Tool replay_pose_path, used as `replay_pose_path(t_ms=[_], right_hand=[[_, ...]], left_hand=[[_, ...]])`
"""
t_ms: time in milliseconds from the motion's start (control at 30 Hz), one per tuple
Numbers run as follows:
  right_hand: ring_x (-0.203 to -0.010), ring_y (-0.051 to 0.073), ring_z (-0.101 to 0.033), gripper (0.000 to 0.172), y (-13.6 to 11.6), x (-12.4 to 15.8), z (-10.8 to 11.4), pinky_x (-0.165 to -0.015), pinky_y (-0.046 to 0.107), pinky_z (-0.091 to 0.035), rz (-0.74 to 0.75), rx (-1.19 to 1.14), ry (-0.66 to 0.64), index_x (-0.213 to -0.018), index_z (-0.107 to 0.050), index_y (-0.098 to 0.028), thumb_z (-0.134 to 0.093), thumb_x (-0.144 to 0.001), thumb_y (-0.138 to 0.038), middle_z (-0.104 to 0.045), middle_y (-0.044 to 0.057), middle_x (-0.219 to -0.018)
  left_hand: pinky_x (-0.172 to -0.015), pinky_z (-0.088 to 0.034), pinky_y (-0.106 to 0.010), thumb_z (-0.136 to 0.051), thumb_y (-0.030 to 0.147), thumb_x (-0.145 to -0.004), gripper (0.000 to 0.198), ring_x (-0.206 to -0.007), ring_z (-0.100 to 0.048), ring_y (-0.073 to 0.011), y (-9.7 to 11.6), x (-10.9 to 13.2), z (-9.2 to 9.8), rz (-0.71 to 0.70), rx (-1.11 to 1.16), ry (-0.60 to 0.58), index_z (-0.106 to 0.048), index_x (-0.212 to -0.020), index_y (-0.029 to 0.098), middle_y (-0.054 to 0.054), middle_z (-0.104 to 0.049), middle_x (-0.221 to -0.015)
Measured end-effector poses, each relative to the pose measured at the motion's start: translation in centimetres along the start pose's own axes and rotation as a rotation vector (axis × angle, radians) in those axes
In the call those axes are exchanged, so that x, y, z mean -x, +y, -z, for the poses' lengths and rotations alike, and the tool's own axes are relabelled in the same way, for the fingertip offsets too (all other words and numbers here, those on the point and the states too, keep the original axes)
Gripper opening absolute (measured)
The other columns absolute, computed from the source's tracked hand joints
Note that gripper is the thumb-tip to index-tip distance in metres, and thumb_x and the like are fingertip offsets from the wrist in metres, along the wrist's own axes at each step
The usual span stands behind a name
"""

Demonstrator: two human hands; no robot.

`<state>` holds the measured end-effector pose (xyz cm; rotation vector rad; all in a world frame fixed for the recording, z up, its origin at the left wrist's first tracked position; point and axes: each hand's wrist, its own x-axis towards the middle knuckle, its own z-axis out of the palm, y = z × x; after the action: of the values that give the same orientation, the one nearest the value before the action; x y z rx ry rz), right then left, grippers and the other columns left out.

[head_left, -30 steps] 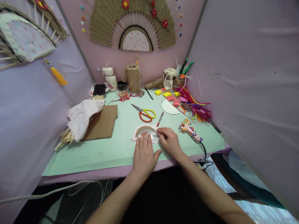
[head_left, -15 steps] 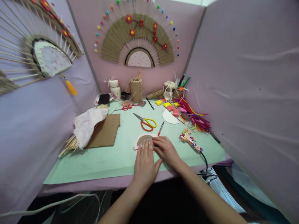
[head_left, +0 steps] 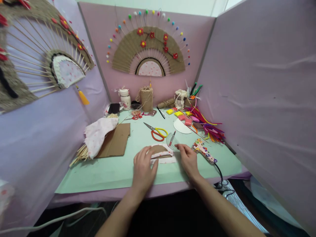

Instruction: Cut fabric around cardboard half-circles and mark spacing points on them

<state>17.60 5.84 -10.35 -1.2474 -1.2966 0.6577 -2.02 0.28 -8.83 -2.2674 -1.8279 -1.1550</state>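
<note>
My left hand (head_left: 144, 168) lies over the left end of a half-round cardboard piece (head_left: 157, 150), fingers bent over it and thumb apart. White fabric with pink spots (head_left: 168, 160) is under the cardboard, and a strip of it folds up across the front. My right hand (head_left: 189, 161) pinches the edge of a clear protractor (head_left: 169, 139) between thumb and fingers, just right of the cardboard. A red-and-grey pen (head_left: 172, 138) is seen at the protractor. Scissors with one red and one yellow handle (head_left: 158, 133) lie behind the cardboard.
A patterned glue gun (head_left: 204, 151) with a black cord lies right. Left are a brown cardboard sheet (head_left: 116, 141), thin sticks (head_left: 80, 156) and spotted cloth (head_left: 100, 135). At the back stand a twine roll (head_left: 146, 98) and white bottle (head_left: 125, 100); pipe cleaners (head_left: 214, 131) lie right.
My right hand has moved right, off the cardboard, with the protractor. My left hand has shifted to the cardboard's left end. The camera view has tilted slightly upward.
</note>
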Motion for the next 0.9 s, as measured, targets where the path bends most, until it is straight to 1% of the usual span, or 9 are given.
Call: replay_pose_path(t_ms=[100, 167, 300, 367, 433, 533, 700, 900], right_hand=[[-0.085, 0.023, -0.065, 0.037, -0.1, -0.1, -0.1, -0.081, 0.034, -0.048, -0.015, -0.022, 0.006, -0.087, -0.073, -0.017, -0.053, -0.09, -0.048, -0.074, 0.008, -0.087], [-0.084, 0.022, -0.064, 0.036, 0.0, -0.2, -0.1, -0.08, 0.033, -0.048, -0.018, -0.024, 0.001, -0.085, -0.072, -0.017, -0.053, -0.09, -0.047, -0.073, 0.007, -0.086], [-0.078, 0.02, -0.061, 0.035, 0.1, -0.2, -0.1, -0.075, 0.03, -0.046, -0.025, -0.035, 0.012, -0.083, -0.07, -0.018, -0.053, -0.09, -0.047, -0.071, 0.005, -0.081], [-0.07, 0.017, -0.058, 0.036, 0.0, -0.2, 0.0, -0.069, 0.029, -0.045, -0.047, -0.055, 0.019, -0.085, -0.07, -0.018, -0.053, -0.09, -0.048, -0.068, 0.004, -0.076], [-0.062, 0.015, -0.053, 0.037, -0.1, -0.2, -0.1, -0.063, 0.028, -0.043, -0.077, -0.081, 0.017, -0.088, -0.069, -0.017, -0.052, -0.09, -0.05, -0.065, 0.002, -0.07], [-0.058, 0.014, -0.05, 0.038, -0.2, -0.3, -0.1, -0.059, 0.027, -0.041, -0.11, -0.123, 0.014, -0.091, -0.068, -0.017, -0.052, -0.089, -0.051, -0.063, 0.0, -0.067], [-0.058, 0.014, -0.052, 0.039, -0.2, -0.3, -0.1, -0.059, 0.027, -0.041, -0.121, -0.133, 0.016, -0.092, -0.068, -0.016, -0.052, -0.089, -0.052, -0.063, 0.001, -0.067], [-0.059, 0.013, -0.052, 0.039, 0.0, -0.3, 0.0, -0.058, 0.026, -0.042, -0.113, -0.137, 0.027, -0.092, -0.069, -0.017, -0.052, -0.089, -0.052, -0.064, 0.001, -0.068]], left_hand=[[-0.103, -0.039, -0.049, -0.06, 0.029, -0.087, 0.031, -0.123, -0.054, -0.0306, -1.6, -2.3, 1.3, 0.122, -0.046, -0.186, -0.06, -0.117, 0.02, -0.013, -0.06, -0.128], [-0.104, -0.038, -0.051, -0.063, 0.034, -0.085, 0.042, -0.126, -0.051, -0.0331, -2.1, -3.9, 1.6, 0.161, -0.081, -0.329, -0.057, -0.124, 0.019, -0.015, -0.058, -0.132], [-0.103, -0.037, -0.05, -0.07, 0.043, -0.077, 0.068, -0.128, -0.047, -0.0346, -2.1, -6.5, 0.8, 0.136, -0.051, -0.519, -0.047, -0.136, 0.02, -0.015, -0.056, -0.134], [-0.103, -0.036, -0.05, -0.071, 0.042, -0.073, 0.072, -0.129, -0.046, -0.0352, -2.0, -7.1, 0.3, 0.117, -0.029, -0.569, -0.046, -0.138, 0.022, -0.014, -0.056, -0.134], [-0.104, -0.036, -0.049, -0.069, 0.039, -0.073, 0.071, -0.13, -0.045, -0.0346, -2.2, -7.2, -0.2, 0.085, 0.012, -0.585, -0.046, -0.138, 0.024, -0.013, -0.055, -0.135], [-0.103, -0.037, -0.048, -0.067, 0.037, -0.075, 0.067, -0.13, -0.046, -0.0337, -2.7, -6.9, -0.6, 0.039, 0.073, -0.559, -0.045, -0.138, 0.025, -0.012, -0.055, -0.136], [-0.1, -0.041, -0.046, -0.065, 0.036, -0.078, 0.062, -0.123, -0.053, -0.0322, -3.2, -6.6, -0.9, -0.006, 0.119, -0.504, -0.047, -0.135, 0.023, -0.011, -0.06, -0.13], [-0.102, -0.041, -0.046, -0.064, 0.034, -0.08, 0.059, -0.123, -0.054, -0.0315, -3.1, -6.8, -0.7, 0.018, 0.125, -0.446, -0.048, -0.135, 0.019, -0.013, -0.059, -0.133]])
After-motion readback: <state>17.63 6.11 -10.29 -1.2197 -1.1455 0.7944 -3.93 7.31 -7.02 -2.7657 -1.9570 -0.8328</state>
